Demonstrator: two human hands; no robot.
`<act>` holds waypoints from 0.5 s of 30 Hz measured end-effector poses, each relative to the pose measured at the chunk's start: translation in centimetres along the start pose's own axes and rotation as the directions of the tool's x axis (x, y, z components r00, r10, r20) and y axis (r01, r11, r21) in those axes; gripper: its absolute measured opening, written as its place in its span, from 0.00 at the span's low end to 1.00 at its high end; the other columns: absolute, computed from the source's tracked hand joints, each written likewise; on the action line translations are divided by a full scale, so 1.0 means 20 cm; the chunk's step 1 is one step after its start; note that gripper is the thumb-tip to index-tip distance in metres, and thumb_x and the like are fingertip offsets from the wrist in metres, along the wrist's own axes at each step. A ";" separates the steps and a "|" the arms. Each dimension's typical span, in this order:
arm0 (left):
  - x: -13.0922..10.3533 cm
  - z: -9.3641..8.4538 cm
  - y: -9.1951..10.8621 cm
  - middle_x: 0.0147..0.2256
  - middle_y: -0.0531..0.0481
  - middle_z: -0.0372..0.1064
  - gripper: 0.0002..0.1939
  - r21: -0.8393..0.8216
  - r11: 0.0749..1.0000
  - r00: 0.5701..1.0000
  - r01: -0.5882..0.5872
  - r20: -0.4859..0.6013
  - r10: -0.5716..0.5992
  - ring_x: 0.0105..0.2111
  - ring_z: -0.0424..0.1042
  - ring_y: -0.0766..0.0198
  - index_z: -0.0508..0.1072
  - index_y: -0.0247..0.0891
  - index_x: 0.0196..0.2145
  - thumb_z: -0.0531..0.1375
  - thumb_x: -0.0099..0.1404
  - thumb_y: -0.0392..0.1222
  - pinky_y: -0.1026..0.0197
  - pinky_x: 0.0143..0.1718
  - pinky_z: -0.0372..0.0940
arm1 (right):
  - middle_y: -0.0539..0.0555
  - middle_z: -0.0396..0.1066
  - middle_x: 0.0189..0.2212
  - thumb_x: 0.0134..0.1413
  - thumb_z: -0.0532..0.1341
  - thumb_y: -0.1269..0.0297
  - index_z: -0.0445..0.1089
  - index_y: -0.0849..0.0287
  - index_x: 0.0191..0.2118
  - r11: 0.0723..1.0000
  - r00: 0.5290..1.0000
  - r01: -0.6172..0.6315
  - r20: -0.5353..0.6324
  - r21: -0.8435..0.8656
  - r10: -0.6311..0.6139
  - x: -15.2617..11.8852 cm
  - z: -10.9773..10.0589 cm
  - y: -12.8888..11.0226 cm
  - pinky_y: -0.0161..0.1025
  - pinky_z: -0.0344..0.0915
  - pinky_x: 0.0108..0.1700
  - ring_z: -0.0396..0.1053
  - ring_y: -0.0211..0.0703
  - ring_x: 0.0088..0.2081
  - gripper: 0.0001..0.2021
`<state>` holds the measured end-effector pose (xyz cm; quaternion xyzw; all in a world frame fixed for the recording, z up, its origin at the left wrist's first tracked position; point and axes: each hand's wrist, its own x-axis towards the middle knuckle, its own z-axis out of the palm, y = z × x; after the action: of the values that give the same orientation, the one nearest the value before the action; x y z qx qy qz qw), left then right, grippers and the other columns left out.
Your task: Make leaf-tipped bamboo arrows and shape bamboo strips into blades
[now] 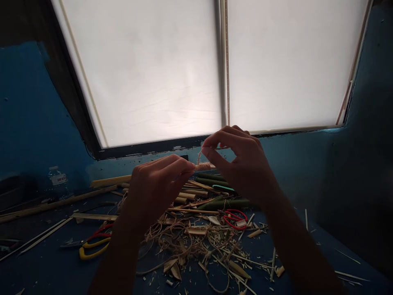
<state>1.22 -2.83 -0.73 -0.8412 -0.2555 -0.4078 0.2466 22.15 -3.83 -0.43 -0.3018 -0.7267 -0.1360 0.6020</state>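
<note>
Held up above the table is a thin bamboo stick with twine (204, 166) wound around it in several turns. My left hand (159, 180) pinches the stick's left end between thumb and fingertips. The loose end of the twine rises in a small arc to my right hand (236, 151), whose thumb and forefinger are closed on it. The right part of the stick passes behind my right hand, so its far end is hidden.
Bamboo pieces (187, 196), tangled twine (181, 246) and shavings cover the blue table (159, 282). Red-handled scissors (235, 219) lie at the right, yellow-handled scissors (92, 248) at the left. A plastic bottle (57, 178) stands behind, below a bright window (153, 73).
</note>
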 end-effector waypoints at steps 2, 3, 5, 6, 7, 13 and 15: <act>0.00 0.00 0.00 0.37 0.53 0.79 0.03 0.010 0.999 0.999 -0.040 -0.006 0.040 0.34 0.78 0.63 0.76 0.45 0.39 0.65 0.67 0.42 0.61 0.34 0.69 | 0.48 0.74 0.32 0.61 0.63 0.68 0.76 0.54 0.35 0.998 0.999 -0.038 0.012 0.059 0.037 0.00 0.00 0.02 0.39 0.61 0.38 0.70 0.41 0.37 0.05; 0.00 0.00 -0.01 0.38 0.53 0.80 0.03 0.018 0.998 0.998 -0.060 -0.014 0.060 0.35 0.78 0.63 0.76 0.44 0.39 0.65 0.67 0.41 0.61 0.34 0.69 | 0.47 0.74 0.32 0.61 0.63 0.68 0.76 0.53 0.35 0.995 0.999 -0.051 0.017 0.082 0.050 0.00 0.00 0.02 0.38 0.61 0.36 0.70 0.40 0.36 0.05; 0.00 0.00 -0.01 0.38 0.54 0.80 0.05 0.028 0.995 0.995 -0.091 -0.028 0.092 0.36 0.79 0.64 0.76 0.44 0.40 0.67 0.65 0.40 0.62 0.34 0.69 | 0.47 0.75 0.31 0.62 0.63 0.67 0.77 0.54 0.36 0.992 0.998 -0.060 0.041 0.108 0.055 0.00 0.00 0.02 0.36 0.60 0.32 0.71 0.38 0.34 0.05; 0.00 -0.01 -0.01 0.39 0.55 0.80 0.06 0.030 0.994 0.994 -0.101 -0.034 0.102 0.36 0.79 0.65 0.76 0.44 0.40 0.67 0.65 0.40 0.62 0.34 0.70 | 0.48 0.75 0.31 0.62 0.63 0.67 0.77 0.54 0.36 0.992 0.997 -0.054 0.056 0.112 0.048 0.00 0.00 0.02 0.35 0.60 0.31 0.71 0.38 0.34 0.06; 0.00 -0.01 -0.01 0.39 0.55 0.80 0.07 0.031 0.994 0.993 -0.109 -0.042 0.110 0.37 0.79 0.65 0.76 0.44 0.40 0.67 0.64 0.40 0.63 0.35 0.70 | 0.48 0.76 0.31 0.63 0.62 0.66 0.78 0.54 0.36 0.993 0.997 -0.046 0.072 0.113 0.038 0.00 0.00 0.02 0.35 0.60 0.31 0.71 0.38 0.34 0.06; 0.00 -0.02 -0.01 0.39 0.56 0.80 0.09 0.046 0.985 0.985 -0.167 -0.040 0.169 0.38 0.79 0.67 0.76 0.43 0.42 0.68 0.63 0.37 0.63 0.38 0.71 | 0.48 0.78 0.34 0.64 0.61 0.66 0.78 0.54 0.38 0.986 0.983 -0.077 0.174 0.149 0.050 0.00 -0.01 0.01 0.33 0.60 0.29 0.73 0.37 0.34 0.08; 0.00 -0.03 -0.01 0.40 0.55 0.80 0.10 0.014 0.983 0.983 -0.183 -0.026 0.184 0.38 0.78 0.68 0.76 0.42 0.42 0.68 0.63 0.36 0.64 0.38 0.71 | 0.49 0.78 0.34 0.64 0.61 0.66 0.78 0.54 0.39 0.973 0.976 -0.117 0.205 0.197 0.076 0.01 -0.02 0.02 0.33 0.61 0.29 0.74 0.38 0.35 0.07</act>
<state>0.86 -3.06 -0.44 -0.8542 -0.1757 -0.3931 0.2913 22.71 -3.68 -0.29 -0.2845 -0.7770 0.0006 0.5616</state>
